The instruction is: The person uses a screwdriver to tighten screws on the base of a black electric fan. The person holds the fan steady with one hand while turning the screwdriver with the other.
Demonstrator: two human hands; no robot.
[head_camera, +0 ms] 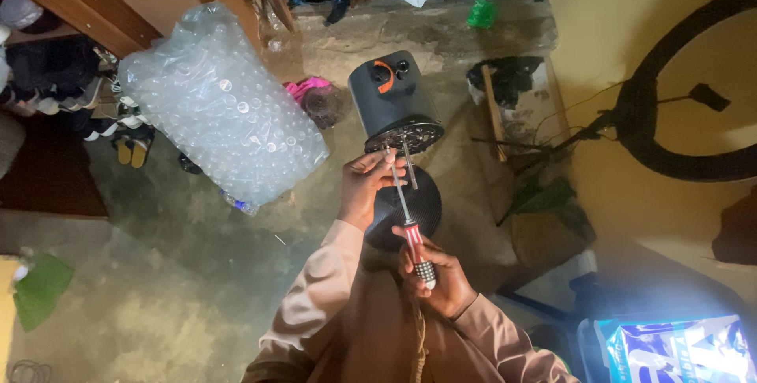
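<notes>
A dark cylindrical appliance body (392, 99) with an orange knob stands upright on the floor, its open face toward me. My left hand (366, 186) reaches to that open face and pinches the shaft of a screwdriver (404, 211) near the tip. My right hand (434, 272) grips the screwdriver's red and silver handle. The shaft runs up toward the open face. A round black mesh cover (414, 205) lies on the floor under my hands.
A large bag of clear plastic bottles (225, 111) lies to the left. Shoes (130, 146) sit by a wooden shelf at far left. A big black ring (678, 91) leans on the yellow wall. A blue and white box (678, 351) sits bottom right.
</notes>
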